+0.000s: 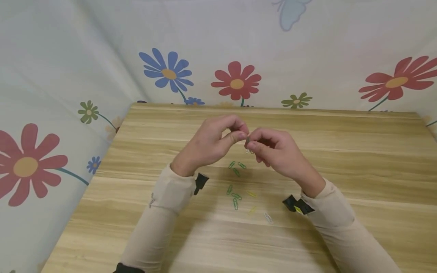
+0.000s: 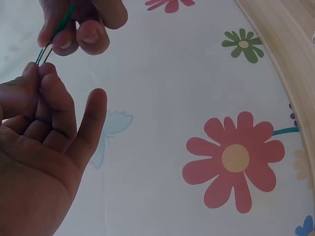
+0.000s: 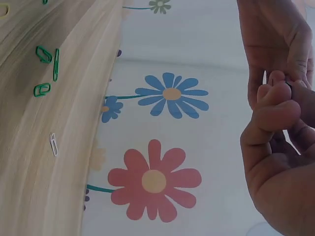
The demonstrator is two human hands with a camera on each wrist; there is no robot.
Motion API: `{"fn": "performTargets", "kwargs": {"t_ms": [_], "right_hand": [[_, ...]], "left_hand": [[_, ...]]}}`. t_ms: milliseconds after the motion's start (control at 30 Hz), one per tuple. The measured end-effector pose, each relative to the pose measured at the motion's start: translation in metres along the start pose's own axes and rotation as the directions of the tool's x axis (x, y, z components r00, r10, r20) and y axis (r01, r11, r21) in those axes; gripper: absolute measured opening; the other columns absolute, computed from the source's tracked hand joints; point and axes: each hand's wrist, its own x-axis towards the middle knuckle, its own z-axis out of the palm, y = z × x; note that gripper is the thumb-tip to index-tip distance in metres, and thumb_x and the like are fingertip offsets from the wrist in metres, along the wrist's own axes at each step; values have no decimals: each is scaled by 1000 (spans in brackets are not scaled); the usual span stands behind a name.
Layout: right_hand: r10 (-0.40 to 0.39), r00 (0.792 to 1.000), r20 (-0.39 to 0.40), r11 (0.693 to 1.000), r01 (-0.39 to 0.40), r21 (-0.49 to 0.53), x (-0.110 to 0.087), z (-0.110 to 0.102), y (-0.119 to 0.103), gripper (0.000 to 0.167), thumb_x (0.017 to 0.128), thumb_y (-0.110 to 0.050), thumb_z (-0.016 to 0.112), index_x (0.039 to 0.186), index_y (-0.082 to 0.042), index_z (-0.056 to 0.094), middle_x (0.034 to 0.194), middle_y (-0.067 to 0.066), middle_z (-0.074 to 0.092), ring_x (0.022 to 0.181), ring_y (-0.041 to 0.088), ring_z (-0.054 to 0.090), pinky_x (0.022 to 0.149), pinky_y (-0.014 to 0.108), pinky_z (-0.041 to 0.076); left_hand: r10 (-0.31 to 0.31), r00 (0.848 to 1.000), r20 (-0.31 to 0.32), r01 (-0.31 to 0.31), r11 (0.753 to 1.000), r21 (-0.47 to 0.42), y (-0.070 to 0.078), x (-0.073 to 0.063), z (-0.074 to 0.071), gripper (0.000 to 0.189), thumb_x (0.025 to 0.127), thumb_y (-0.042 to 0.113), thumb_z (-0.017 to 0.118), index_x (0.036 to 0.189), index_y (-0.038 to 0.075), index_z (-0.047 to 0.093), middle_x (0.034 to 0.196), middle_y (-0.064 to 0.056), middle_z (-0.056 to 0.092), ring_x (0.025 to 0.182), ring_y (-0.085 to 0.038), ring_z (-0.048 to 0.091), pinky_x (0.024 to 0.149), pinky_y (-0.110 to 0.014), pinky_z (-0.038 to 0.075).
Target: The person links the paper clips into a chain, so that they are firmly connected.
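Above the far half of the table, my left hand [image 1: 212,143] and right hand [image 1: 280,151] meet fingertip to fingertip. Between them is a green paper clip [image 2: 62,20], pinched at its thin wire end by the left thumb and fingers and at its other end by the right. Whether it is one clip or two linked ones, I cannot tell. Most of it is hidden by fingers in the head view. Below the hands lie green paper clips [image 1: 236,172], with a white paper clip [image 1: 247,151] partly covered by the right hand.
Nearer on the wooden table [image 1: 136,212] lie more green paper clips [image 1: 236,196], two yellow paper clips [image 1: 252,194] and a white paper clip [image 1: 268,218]. A flower-printed curtain [image 1: 327,45] hangs behind the table's far edge and along its left side.
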Motion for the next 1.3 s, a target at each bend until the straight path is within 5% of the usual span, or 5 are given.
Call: {"fn": "performTargets", "kwargs": {"t_ms": [567, 833, 1033, 1167, 1300], "right_hand": [[-137, 954, -266, 985, 159, 62, -1, -7, 7, 10, 95, 11, 58, 92, 10, 67, 75, 9, 60, 53, 16, 43, 46, 25, 35], [-113, 948, -298, 947, 193, 256, -1, -16, 6, 14, 97, 6, 57, 92, 17, 64, 81, 14, 65, 52, 17, 40, 46, 26, 31], [-147, 942, -302, 914, 246, 322, -4, -25, 4, 16, 97, 7, 53, 92, 17, 64, 77, 11, 63, 51, 16, 39, 44, 25, 26], [-169, 936, -310, 904, 273, 329, -3, -29, 0, 15, 97, 7, 54, 92, 14, 66, 79, 10, 66, 51, 16, 39, 45, 25, 25], [-192, 930, -313, 907, 290, 306, -4, -34, -5, 16, 97, 6, 55, 92, 20, 62, 77, 14, 63, 50, 17, 38, 45, 25, 25]], "left_hand": [[-244, 966, -86, 234, 966, -111, -33, 8, 18, 17, 102, 10, 61, 114, 0, 68, 102, -9, 69, 87, -16, 63, 80, -32, 54], [-590, 802, 93, 562, 799, 216, -86, 19, 47, 16, 102, 16, 61, 105, 4, 73, 98, -4, 67, 84, -19, 59, 76, -32, 51], [-734, 667, 129, 571, 615, 544, -91, 35, 83, 13, 100, 13, 62, 97, 4, 71, 85, -4, 65, 67, -17, 53, 61, -30, 47], [-738, 668, 98, 508, 548, 665, -89, 42, 98, 11, 100, 9, 61, 101, 4, 71, 79, -4, 64, 60, -15, 51, 52, -27, 45], [-727, 677, 110, 489, 557, 671, -94, 47, 103, 11, 100, 8, 59, 93, 7, 67, 74, -3, 60, 60, -15, 50, 52, -28, 44]]}}
